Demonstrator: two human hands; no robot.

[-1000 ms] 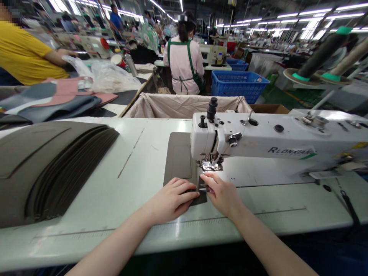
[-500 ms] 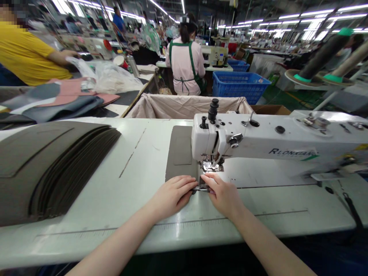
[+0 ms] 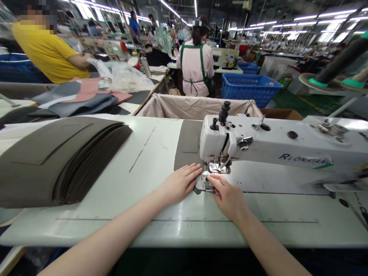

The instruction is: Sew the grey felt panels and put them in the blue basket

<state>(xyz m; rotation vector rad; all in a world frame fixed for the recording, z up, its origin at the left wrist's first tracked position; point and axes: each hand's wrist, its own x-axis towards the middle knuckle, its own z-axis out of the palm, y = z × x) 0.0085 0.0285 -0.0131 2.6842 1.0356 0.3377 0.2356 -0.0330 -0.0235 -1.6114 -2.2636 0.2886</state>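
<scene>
A grey-brown flat panel point(image 3: 188, 143) with a stitched rectangular patch lies on the white sewing table, its right edge at the head of a sewing machine point(image 3: 215, 140). My left hand point(image 3: 179, 184) rests flat on the panel's near end, fingers stretched forward. Just right of it, my right hand point(image 3: 230, 195) is by the metal plate point(image 3: 205, 183) before the presser foot point(image 3: 215, 167). Its index finger points toward the foot while the other fingers curl under. Whatever sits beneath those curled fingers is hidden.
A thick stack of similar panels point(image 3: 66, 157) stands at the left. Behind the table is a cloth-lined bin point(image 3: 201, 106), and beyond it a blue basket point(image 3: 247, 92). Thread cones point(image 3: 339, 61) rise at the right. Co-workers sit further off.
The panel has slid away from me past the presser foot, baring the metal plate. My left hand has moved forward and flattened. The camera's view has shifted left.
</scene>
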